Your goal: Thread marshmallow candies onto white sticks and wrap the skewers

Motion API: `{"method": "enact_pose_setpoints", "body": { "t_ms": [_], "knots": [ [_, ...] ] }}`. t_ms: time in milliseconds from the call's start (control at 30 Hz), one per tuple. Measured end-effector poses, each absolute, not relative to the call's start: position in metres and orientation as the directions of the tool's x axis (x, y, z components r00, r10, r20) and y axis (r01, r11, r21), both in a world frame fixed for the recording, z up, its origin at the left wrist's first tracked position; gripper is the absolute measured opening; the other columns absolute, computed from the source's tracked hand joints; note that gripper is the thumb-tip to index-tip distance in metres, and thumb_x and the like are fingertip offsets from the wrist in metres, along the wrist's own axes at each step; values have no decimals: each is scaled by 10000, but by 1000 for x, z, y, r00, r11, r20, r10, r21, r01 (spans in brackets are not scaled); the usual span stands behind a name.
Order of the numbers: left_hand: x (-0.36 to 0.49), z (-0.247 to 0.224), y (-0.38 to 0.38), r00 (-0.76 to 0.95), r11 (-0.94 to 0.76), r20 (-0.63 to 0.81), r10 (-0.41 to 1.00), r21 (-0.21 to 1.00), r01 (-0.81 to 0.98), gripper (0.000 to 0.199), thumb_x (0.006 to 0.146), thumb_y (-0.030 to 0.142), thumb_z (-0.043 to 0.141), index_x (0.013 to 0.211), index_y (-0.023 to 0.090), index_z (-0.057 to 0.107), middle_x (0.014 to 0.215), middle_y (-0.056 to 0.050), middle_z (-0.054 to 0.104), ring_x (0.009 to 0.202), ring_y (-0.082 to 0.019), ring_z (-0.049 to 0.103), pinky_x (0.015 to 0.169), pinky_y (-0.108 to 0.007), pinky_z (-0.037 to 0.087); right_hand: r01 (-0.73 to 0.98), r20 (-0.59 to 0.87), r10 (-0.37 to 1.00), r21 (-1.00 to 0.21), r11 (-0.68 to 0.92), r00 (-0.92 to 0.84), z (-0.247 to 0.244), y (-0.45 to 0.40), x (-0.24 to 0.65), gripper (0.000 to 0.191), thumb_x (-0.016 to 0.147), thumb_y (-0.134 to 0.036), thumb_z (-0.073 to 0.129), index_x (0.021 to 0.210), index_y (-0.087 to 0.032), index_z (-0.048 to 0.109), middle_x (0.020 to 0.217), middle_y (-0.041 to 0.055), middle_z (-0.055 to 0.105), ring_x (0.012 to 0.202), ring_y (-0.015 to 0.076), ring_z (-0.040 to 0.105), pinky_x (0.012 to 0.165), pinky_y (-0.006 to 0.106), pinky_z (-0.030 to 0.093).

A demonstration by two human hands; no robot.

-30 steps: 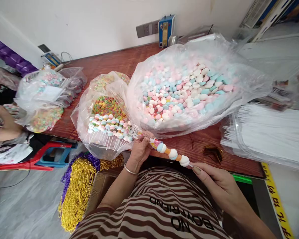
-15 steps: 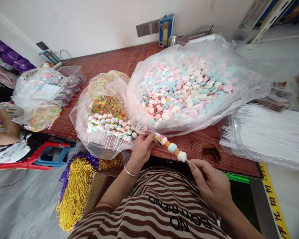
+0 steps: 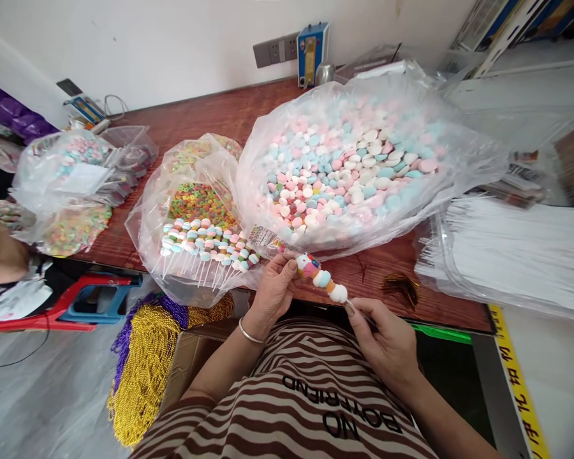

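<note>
Between my hands is a candy skewer (image 3: pixel 337 292) of white, blue and orange pieces on a stick, tilted down to the right. My right hand (image 3: pixel 385 341) is closed, pinching the stick just below the lowest white piece. My left hand (image 3: pixel 276 287) is closed on a printed clear wrapper (image 3: pixel 307 262) at the skewer's upper end. The wrapper's other end (image 3: pixel 266 238) sticks out past my left fingers. To the left, finished-looking candy skewers (image 3: pixel 205 242) lie in a row on a clear bag (image 3: pixel 146 271), their sticks toward me.
A large bag (image 3: pixel 249 172) of pink, white and blue candies sits ahead on the wooden table (image 3: pixel 182 115). Colourful ring candies (image 3: pixel 203 203) lie behind the skewers. White sticks (image 3: pixel 521 248) and gold twist ties (image 3: pixel 400 288) are at right. Another person's arm (image 3: pixel 2 252) shows at far left.
My right hand has moved left toward my left hand, with the skewer. More of the skewer's upper end is now covered by the printed wrapper. The view has shifted slightly.
</note>
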State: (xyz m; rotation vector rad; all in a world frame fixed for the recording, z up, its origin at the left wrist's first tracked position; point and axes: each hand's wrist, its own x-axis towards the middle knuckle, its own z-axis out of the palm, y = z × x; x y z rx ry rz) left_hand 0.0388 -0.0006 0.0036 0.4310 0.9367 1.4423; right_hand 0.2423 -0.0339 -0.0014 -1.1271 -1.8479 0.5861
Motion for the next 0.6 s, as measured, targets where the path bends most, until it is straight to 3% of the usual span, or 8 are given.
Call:
{"method": "enact_pose_setpoints", "body": {
  "t_ms": [200, 300, 400, 467, 533, 600],
  "knots": [
    [42, -5, 0, -48, 190, -266, 963, 793, -578, 360, 642, 353, 937, 846, 173, 700, 834, -3, 738, 748, -106, 676, 733, -219, 544, 382, 345, 901, -820, 426, -263, 0, -33, 240, 155, 996, -192, 549, 927, -202, 688, 728, -29, 702, 577, 105, 629, 567, 187, 465],
    [29, -5, 2, 97, 290, -282, 955, 809, -511, 513, 554, 255, 975, 991, 177, 717, 953, -41, 761, 863, -159, 712, 836, -267, 548, 378, 317, 920, -842, 384, -230, -2, -33, 240, 162, 994, -204, 553, 902, -197, 686, 689, -33, 680, 542, 104, 598, 542, 188, 456],
    [17, 4, 4, 252, 376, -280, 926, 726, -575, 722, 576, 414, 962, 1195, 178, 674, 1216, -136, 725, 1108, -286, 698, 983, -393, 526, 374, 307, 924, -848, 375, -229, -4, -33, 242, 166, 994, -214, 554, 904, -196, 692, 709, -21, 700, 559, 113, 616, 549, 195, 465],
    [17, 13, 7, 226, 323, -231, 946, 658, -681, 804, 613, 587, 900, 1258, 177, 651, 1335, -155, 666, 1246, -326, 628, 1052, -438, 495, 379, 329, 912, -834, 402, -244, -5, -34, 242, 159, 992, -218, 557, 922, -197, 698, 745, -6, 727, 588, 125, 644, 568, 207, 478],
    [24, 22, 11, 129, 232, -209, 969, 608, -759, 755, 636, 593, 886, 1231, 182, 669, 1238, -113, 701, 1211, -292, 640, 1068, -437, 494, 402, 365, 892, -799, 447, -267, -6, -34, 242, 151, 993, -220, 559, 952, -199, 703, 788, 12, 755, 628, 140, 670, 598, 223, 495],
    [35, 29, 14, 20, 160, -238, 971, 582, -797, 567, 691, 451, 901, 1153, 190, 699, 949, -26, 714, 983, -194, 695, 1042, -402, 516, 462, 433, 856, -721, 517, -282, -8, -34, 240, 139, 994, -217, 565, 972, -198, 701, 796, 28, 764, 630, 148, 664, 614, 245, 493]
  ]
}}
